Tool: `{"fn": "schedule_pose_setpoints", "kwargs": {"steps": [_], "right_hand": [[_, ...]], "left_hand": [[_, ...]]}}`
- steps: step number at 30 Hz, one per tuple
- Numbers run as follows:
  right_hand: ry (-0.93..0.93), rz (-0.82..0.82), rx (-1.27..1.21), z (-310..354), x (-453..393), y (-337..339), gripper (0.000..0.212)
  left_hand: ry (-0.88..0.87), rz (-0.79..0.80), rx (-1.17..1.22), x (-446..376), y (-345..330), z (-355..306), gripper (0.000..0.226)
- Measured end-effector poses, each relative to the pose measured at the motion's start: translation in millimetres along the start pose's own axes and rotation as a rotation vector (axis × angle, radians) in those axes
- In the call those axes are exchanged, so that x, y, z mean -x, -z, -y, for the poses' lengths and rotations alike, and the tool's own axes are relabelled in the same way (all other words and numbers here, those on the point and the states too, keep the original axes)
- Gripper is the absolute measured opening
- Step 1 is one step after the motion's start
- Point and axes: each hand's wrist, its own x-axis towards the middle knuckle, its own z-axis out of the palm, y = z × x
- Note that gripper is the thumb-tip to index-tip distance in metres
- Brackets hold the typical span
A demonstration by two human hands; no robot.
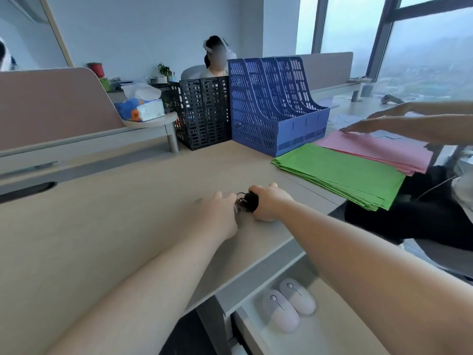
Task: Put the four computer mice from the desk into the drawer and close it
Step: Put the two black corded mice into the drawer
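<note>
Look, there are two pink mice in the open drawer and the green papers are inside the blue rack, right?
Not quite. The head view shows the green papers lying flat on the desk beside the blue rack, not inside it. Two pink mice do sit in the open drawer.

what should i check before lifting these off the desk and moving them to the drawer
1. Drawer open to receive them: ok, it is pulled out below the desk edge.
2. Free space in the drawer: ok, two pale mice lie side by side with bare floor around them.
3. Right hand has a hold: ok, it is closed around a black mouse.
4. Left hand has a hold: cannot tell, only a dark sliver shows under its fingers.
5. Cable loose: cannot tell, a dark loop shows between the hands.
6. All four mice accounted for: cannot tell, only three are clearly seen.
</note>
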Motion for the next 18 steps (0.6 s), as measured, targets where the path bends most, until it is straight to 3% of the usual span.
{"fn": "schedule_pose_setpoints", "kwargs": {"steps": [11, 18], "right_hand": [[-0.074, -0.056, -0.146, -75, 133, -4, 0.066], [-0.150, 0.058, -0.099, -116, 181, -25, 0.051]], "left_hand": [[-0.167, -0.048, -0.084, 118, 5, -73, 0.046], [-0.268, 0.032, -0.169, 177, -32, -125, 0.048]]}}
